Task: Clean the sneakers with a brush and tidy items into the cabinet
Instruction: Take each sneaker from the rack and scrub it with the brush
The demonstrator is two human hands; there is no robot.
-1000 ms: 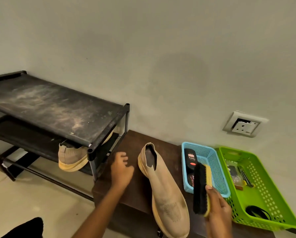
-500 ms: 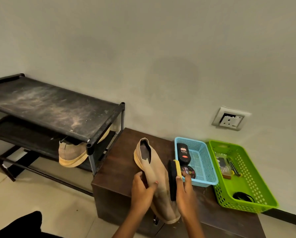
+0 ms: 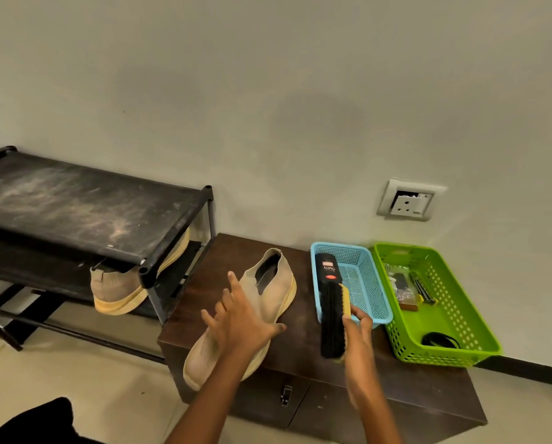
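Black metal shoe rack on left, second beige sneaker on its lower shelf. Dark brown cabinet beside it carries green basket, blue basket and the beige sneaker I'm working on. My left hand lies flat on the sneaker's midfoot, fingers spread, not clamping. My right hand grips brush by its yellow back, bristles facing sneaker, near but apart.

Risk: toe looks to overhang cabinet's front edge and a flat palm holds poorly, so a hard stroke could shove the sneaker to the floor. Brush tip also sits close to blue basket.

Sneaker's long axis runs diagonal: toe toward me and left, heel opening toward wall.
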